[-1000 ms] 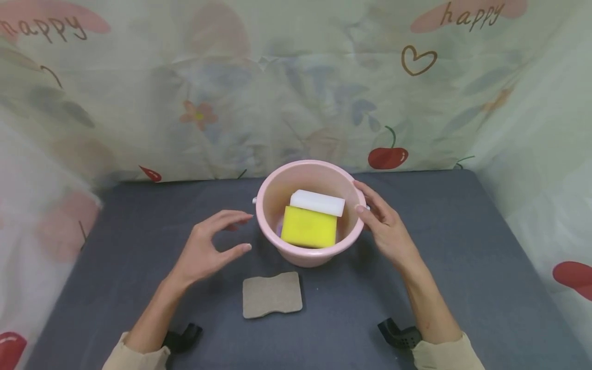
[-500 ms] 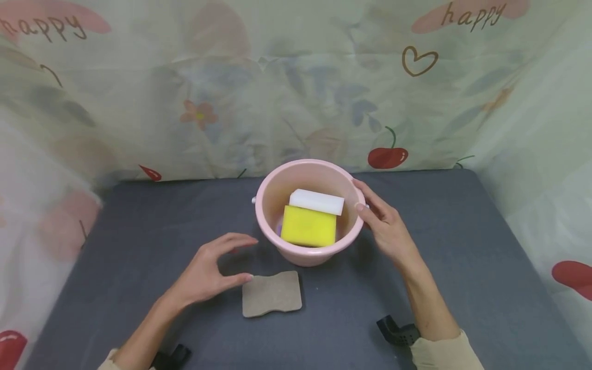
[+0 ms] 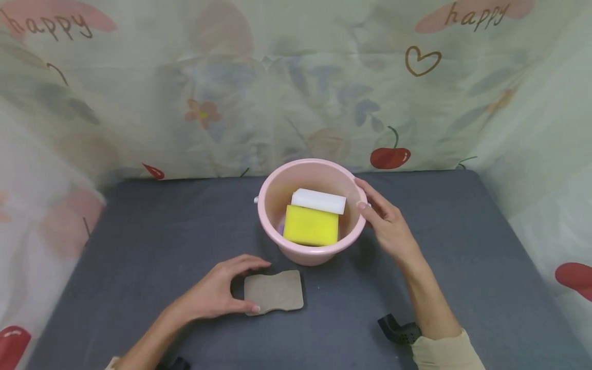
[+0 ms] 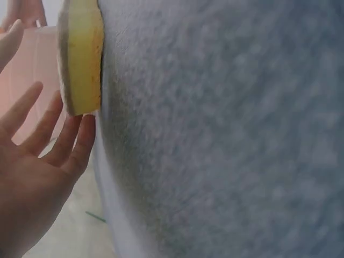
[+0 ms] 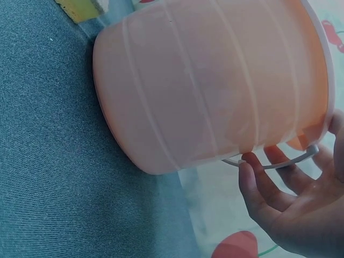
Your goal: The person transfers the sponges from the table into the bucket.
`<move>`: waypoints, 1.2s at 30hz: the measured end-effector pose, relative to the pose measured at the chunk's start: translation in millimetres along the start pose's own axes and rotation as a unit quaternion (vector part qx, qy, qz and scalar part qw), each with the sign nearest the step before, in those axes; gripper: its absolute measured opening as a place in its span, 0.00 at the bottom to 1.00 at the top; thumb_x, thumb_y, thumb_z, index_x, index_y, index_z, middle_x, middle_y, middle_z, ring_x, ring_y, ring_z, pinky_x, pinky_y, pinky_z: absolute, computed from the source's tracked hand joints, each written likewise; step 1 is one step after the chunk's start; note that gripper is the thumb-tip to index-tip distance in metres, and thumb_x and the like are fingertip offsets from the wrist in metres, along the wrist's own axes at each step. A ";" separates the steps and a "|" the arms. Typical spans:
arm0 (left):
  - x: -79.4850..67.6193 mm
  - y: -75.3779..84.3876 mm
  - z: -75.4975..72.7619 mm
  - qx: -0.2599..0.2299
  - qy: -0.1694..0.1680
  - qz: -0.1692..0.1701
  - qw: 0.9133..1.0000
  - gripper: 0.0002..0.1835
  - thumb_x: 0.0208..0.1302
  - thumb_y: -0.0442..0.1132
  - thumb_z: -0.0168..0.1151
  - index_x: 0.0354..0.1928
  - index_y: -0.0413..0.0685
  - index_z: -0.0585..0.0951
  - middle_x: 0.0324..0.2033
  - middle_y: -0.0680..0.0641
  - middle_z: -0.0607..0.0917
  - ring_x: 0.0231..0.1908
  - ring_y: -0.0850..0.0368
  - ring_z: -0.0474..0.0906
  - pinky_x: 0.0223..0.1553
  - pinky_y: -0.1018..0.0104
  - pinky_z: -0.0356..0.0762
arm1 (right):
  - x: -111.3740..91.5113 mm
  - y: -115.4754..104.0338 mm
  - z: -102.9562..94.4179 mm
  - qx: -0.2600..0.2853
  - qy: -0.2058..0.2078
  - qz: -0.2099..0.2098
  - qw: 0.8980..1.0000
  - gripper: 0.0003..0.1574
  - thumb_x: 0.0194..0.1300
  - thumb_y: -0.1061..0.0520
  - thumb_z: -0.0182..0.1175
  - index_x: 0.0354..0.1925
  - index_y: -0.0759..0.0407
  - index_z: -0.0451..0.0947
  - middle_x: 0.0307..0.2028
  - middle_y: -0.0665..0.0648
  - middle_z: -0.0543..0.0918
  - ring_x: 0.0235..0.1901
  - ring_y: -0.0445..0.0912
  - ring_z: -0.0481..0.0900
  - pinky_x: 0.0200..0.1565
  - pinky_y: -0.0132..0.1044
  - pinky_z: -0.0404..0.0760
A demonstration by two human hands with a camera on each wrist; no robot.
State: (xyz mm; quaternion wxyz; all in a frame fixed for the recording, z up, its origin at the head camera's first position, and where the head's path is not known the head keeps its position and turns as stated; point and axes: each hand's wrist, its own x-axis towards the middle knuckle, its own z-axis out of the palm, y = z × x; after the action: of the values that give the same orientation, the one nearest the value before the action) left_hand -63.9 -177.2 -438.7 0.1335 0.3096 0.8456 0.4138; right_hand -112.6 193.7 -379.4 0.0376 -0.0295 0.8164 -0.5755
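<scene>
A scouring sponge (image 3: 275, 291), grey on top with a yellow foam side in the left wrist view, lies flat on the dark cloth in front of a pink bucket (image 3: 313, 258). My left hand (image 3: 222, 289) is spread around its left end, the thumb tip over the near corner and the fingers beyond the far edge. In the left wrist view, fingertips (image 4: 86, 122) are right at the sponge's end. My right hand (image 3: 393, 231) grips the bucket's right rim, thumb on top and fingers outside by the white handle (image 5: 293, 161).
Inside the bucket lie a yellow sponge (image 3: 311, 226), a white block (image 3: 319, 201) and a small purple thing (image 3: 281, 229), mostly hidden. Dark cloth (image 3: 176, 231) covers the table, and a printed curtain (image 3: 277, 103) surrounds it at the back and sides.
My left hand has come down and toward me from beside the bucket to the left end of the scouring sponge. The right hand and the bucket stay in place.
</scene>
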 end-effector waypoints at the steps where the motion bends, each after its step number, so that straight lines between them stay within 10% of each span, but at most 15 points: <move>1: -0.4 0.4 1.3 0.000 -0.008 -0.005 1.000 0.41 0.47 0.56 0.80 0.65 0.59 0.77 0.59 0.64 0.76 0.59 0.63 0.73 0.60 0.57 0.73 | 0.1 0.3 0.1 0.001 -0.001 -0.002 1.000 0.32 0.75 0.45 0.54 0.73 0.28 0.61 0.70 0.51 0.67 0.63 0.51 0.70 0.61 0.51 0.73; 25: -1.4 9.6 15.0 0.110 -0.051 -0.006 0.993 0.44 0.46 0.48 0.80 0.68 0.61 0.73 0.60 0.60 0.75 0.57 0.61 0.70 0.57 0.55 0.72 | -1.0 1.5 2.3 0.000 0.011 0.001 1.000 0.32 0.75 0.45 0.54 0.73 0.29 0.61 0.69 0.53 0.68 0.64 0.52 0.70 0.63 0.53 0.71; 36: -2.3 14.0 11.1 0.085 -0.060 -0.011 0.995 0.38 0.52 0.47 0.72 0.68 0.64 0.73 0.60 0.65 0.75 0.56 0.66 0.70 0.55 0.58 0.73 | -0.9 -1.1 2.0 0.006 0.009 0.007 1.000 0.33 0.74 0.45 0.55 0.74 0.30 0.61 0.70 0.53 0.67 0.64 0.53 0.70 0.63 0.54 0.71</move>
State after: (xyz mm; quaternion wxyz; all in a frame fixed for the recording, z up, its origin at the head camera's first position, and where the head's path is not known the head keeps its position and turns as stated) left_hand -51.1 -165.3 -434.8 0.1618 0.3344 0.8717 0.3196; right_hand -111.5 191.5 -378.9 0.0345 -0.0181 0.8135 -0.5803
